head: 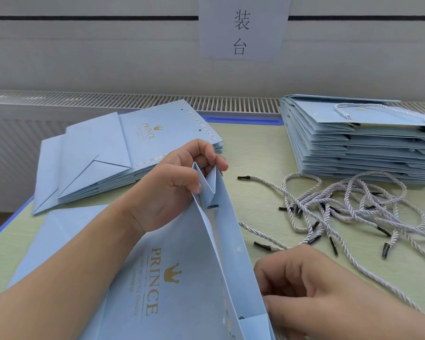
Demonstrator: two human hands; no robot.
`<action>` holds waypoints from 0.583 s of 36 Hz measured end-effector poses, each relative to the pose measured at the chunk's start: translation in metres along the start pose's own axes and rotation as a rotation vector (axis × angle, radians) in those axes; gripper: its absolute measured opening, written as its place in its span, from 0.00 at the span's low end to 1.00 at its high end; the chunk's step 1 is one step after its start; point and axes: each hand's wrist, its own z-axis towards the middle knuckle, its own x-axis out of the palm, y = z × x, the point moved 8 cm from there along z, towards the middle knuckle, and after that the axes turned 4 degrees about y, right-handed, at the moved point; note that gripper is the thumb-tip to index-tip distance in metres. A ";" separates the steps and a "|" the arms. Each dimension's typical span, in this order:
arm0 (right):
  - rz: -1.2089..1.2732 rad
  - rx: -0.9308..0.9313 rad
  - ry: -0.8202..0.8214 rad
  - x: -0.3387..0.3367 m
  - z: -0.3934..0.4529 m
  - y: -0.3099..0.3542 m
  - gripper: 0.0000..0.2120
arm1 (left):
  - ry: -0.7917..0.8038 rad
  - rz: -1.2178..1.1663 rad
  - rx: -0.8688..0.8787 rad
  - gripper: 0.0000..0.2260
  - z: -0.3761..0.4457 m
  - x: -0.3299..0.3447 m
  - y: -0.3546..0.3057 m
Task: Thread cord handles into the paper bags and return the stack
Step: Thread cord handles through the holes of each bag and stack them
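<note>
A light blue paper bag (182,278) with gold PRINCE lettering lies in front of me, its mouth spread open. My left hand (172,190) pinches the folded gusset at the far end of the mouth. A black cord tip (212,206) pokes through a hole just below that hand. My right hand (302,288) sits at the near right side of the bag with curled fingers, against the bag wall, and a white twisted cord (260,234) runs toward it. Loose cords (353,207) with black tips lie tangled to the right.
A flat stack of bags without handles (108,153) lies at the back left. A taller stack with cord handles (353,143) stands at the back right. The pale green table (253,153) has a blue edge; a wall with a paper sign (243,28) rises behind.
</note>
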 end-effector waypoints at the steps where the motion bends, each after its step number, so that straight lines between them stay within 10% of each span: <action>1: 0.060 0.027 0.026 0.001 0.001 -0.003 0.05 | 0.004 0.001 0.004 0.21 0.000 0.000 -0.001; 21: 0.251 0.091 0.206 0.021 0.013 -0.017 0.20 | -0.032 0.044 0.006 0.20 0.000 0.004 -0.005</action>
